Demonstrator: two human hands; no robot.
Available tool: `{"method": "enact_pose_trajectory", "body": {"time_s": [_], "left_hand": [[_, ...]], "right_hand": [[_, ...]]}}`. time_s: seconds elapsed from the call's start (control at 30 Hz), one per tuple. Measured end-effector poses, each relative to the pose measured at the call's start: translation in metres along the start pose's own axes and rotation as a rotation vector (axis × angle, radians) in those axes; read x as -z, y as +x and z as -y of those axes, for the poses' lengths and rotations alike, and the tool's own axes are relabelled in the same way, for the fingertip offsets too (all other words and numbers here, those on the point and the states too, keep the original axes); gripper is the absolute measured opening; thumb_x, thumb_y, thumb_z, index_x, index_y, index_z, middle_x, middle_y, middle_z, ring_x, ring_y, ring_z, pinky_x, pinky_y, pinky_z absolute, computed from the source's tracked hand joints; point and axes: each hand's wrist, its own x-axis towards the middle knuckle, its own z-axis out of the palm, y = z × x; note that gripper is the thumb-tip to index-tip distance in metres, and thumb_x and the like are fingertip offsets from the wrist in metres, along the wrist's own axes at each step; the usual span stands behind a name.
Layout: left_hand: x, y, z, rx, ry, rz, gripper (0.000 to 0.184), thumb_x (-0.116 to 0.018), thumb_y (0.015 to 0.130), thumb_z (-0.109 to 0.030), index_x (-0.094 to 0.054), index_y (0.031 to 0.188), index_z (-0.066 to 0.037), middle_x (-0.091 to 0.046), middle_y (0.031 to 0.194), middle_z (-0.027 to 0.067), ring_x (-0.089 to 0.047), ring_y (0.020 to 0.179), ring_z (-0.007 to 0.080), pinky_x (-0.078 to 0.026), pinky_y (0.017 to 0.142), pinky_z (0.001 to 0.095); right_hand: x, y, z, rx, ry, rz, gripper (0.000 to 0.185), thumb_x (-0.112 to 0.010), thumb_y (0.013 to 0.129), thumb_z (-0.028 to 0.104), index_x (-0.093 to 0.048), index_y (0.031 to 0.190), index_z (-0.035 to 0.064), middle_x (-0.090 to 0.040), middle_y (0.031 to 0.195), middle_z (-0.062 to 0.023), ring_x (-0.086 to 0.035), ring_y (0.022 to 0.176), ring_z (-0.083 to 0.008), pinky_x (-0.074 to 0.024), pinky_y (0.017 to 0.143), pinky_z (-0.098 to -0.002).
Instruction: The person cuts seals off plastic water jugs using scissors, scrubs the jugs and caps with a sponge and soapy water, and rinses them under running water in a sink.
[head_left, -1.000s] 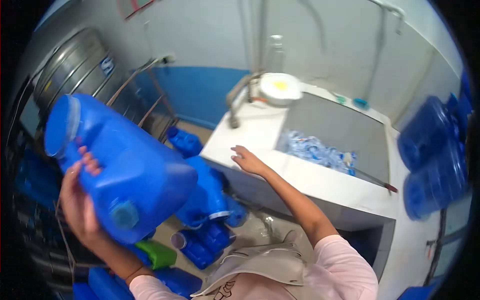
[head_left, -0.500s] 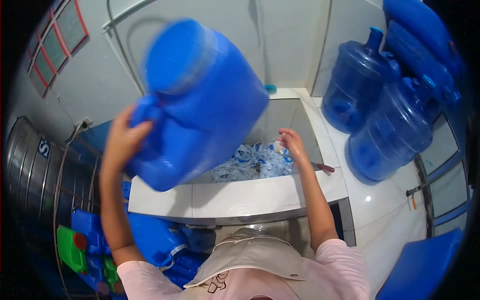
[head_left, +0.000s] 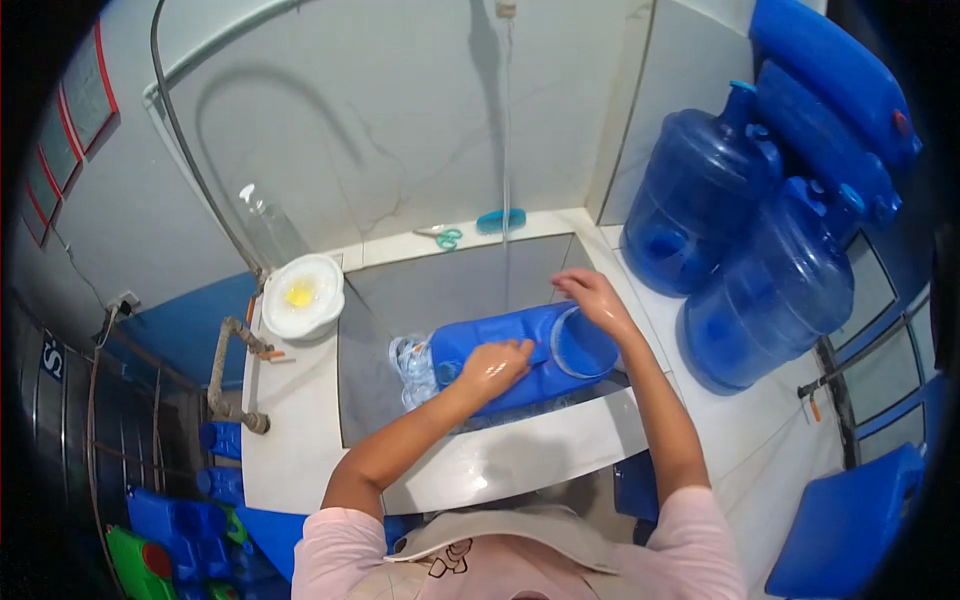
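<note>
A blue plastic water jug (head_left: 470, 345) lies on its side in the tiled sink (head_left: 500, 465), its wide round blue end (head_left: 588, 345) pointing right. My left hand (head_left: 495, 368) is closed around the handle on its upper side. Just above the wide end, my right hand (head_left: 595, 300) is open with its fingers loosely bent, holding nothing. Whether it touches the jug's rim I cannot tell. White and blue plastic strips (head_left: 412, 370) lie in the sink at the jug's left end, partly hidden under it.
On the left ledge stands a white tub (head_left: 312, 315) with something yellow inside, near a pipe tap (head_left: 230, 370). Green-handled scissors (head_left: 447, 238) and a teal brush (head_left: 500, 221) lie on the back ledge. Large blue water bottles (head_left: 690, 190) stand at right. A thin water stream (head_left: 506, 150) falls at the back.
My left hand has brought the blue jug down from the raised, tilted position at left into the sink. My right hand stays near the right side, now over the jug's wide end.
</note>
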Motion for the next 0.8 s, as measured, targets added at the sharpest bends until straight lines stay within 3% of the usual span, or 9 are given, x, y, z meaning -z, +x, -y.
{"method": "enact_pose_trajectory", "body": {"time_s": [0.1,0.17,0.3,0.37,0.5,0.53,0.63,0.77,0.8], "left_hand": [[-0.011,0.009,-0.013,-0.115,-0.130,-0.075,0.030,-0.064,0.078,-0.027,-0.054,0.092,-0.003,-0.061,0.086,0.0181,-0.061,0.081,0.0326,-0.050,0.067,0.0431],[-0.006,-0.002,-0.022,-0.338,-0.203,-0.448,0.032,-0.065,0.078,-0.025,-0.056,0.098,-0.002,-0.058,0.092,0.0192,-0.059,0.085,0.0306,-0.049,0.070,0.0414],[0.009,-0.052,0.012,-0.158,0.043,-0.556,0.038,-0.066,0.077,-0.026,-0.056,0.105,-0.002,-0.054,0.087,0.0172,-0.058,0.079,0.0299,-0.049,0.067,0.0405],[0.000,-0.066,0.020,-0.012,0.023,-0.259,0.031,-0.065,0.078,-0.029,-0.057,0.096,-0.005,-0.049,0.078,0.0118,-0.059,0.072,0.0258,-0.049,0.054,0.0370],[-0.015,-0.064,0.012,0.189,0.104,-0.279,0.030,-0.064,0.079,-0.032,-0.050,0.083,-0.005,-0.052,0.069,0.0126,-0.058,0.058,0.0245,-0.045,0.043,0.0330],[-0.012,-0.059,0.007,0.201,0.111,-0.283,0.030,-0.064,0.079,-0.032,-0.050,0.083,-0.005,-0.052,0.069,0.0126,-0.058,0.058,0.0245,-0.045,0.043,0.0330],[0.010,-0.049,-0.014,0.643,-0.049,-0.105,0.034,-0.057,0.084,-0.036,-0.051,0.083,-0.002,-0.054,0.050,0.0180,-0.060,0.055,0.0303,-0.047,0.048,0.0380],[0.037,-0.049,-0.008,0.800,-0.136,0.159,0.037,-0.058,0.083,-0.034,-0.051,0.095,0.001,-0.058,0.066,0.0211,-0.061,0.062,0.0343,-0.049,0.054,0.0398],[0.040,-0.056,-0.005,0.563,-0.184,-0.055,0.040,-0.058,0.083,-0.032,-0.049,0.101,0.002,-0.058,0.076,0.0226,-0.061,0.067,0.0359,-0.049,0.057,0.0402]], "right_hand": [[-0.052,0.069,-0.005,0.079,-0.185,0.298,0.026,-0.050,0.087,0.016,-0.063,0.103,0.0004,-0.066,0.095,-0.0099,-0.062,0.089,-0.0177,-0.0486,0.078,-0.0303],[-0.086,0.115,-0.015,0.214,-0.393,0.323,0.027,-0.052,0.081,0.016,-0.065,0.098,-0.0009,-0.064,0.094,-0.0199,-0.061,0.090,-0.0335,-0.0480,0.081,-0.0367],[-0.150,0.199,-0.068,0.197,-0.564,0.234,0.023,-0.050,0.079,0.012,-0.065,0.089,-0.0017,-0.063,0.090,-0.0231,-0.060,0.093,-0.0364,-0.0477,0.081,-0.0414],[-0.176,0.231,-0.097,0.174,-0.726,0.141,0.020,-0.048,0.080,0.011,-0.063,0.085,-0.0005,-0.063,0.088,-0.0211,-0.061,0.086,-0.0377,-0.0478,0.076,-0.0442],[-0.192,0.244,-0.103,0.061,-0.772,0.053,0.021,-0.048,0.083,0.011,-0.060,0.097,0.0014,-0.057,0.101,-0.0200,-0.059,0.092,-0.0382,-0.0488,0.078,-0.0455],[-0.194,0.248,-0.106,0.072,-0.768,0.061,0.021,-0.048,0.083,0.011,-0.060,0.097,0.0014,-0.057,0.101,-0.0200,-0.059,0.092,-0.0382,-0.0488,0.078,-0.0455],[-0.200,0.254,-0.116,0.000,-0.802,0.082,0.020,-0.050,0.085,0.011,-0.062,0.100,0.0038,-0.050,0.113,-0.0142,-0.056,0.101,-0.0328,-0.0505,0.082,-0.0422],[-0.203,0.252,-0.124,-0.023,-0.818,-0.022,0.022,-0.053,0.081,0.014,-0.061,0.096,-0.0002,-0.055,0.103,-0.0206,-0.059,0.094,-0.0364,-0.0505,0.078,-0.0446],[-0.195,0.242,-0.112,0.000,-0.820,0.046,0.024,-0.056,0.079,0.016,-0.061,0.094,-0.0018,-0.058,0.098,-0.0219,-0.060,0.092,-0.0363,-0.0510,0.076,-0.0441]]}}
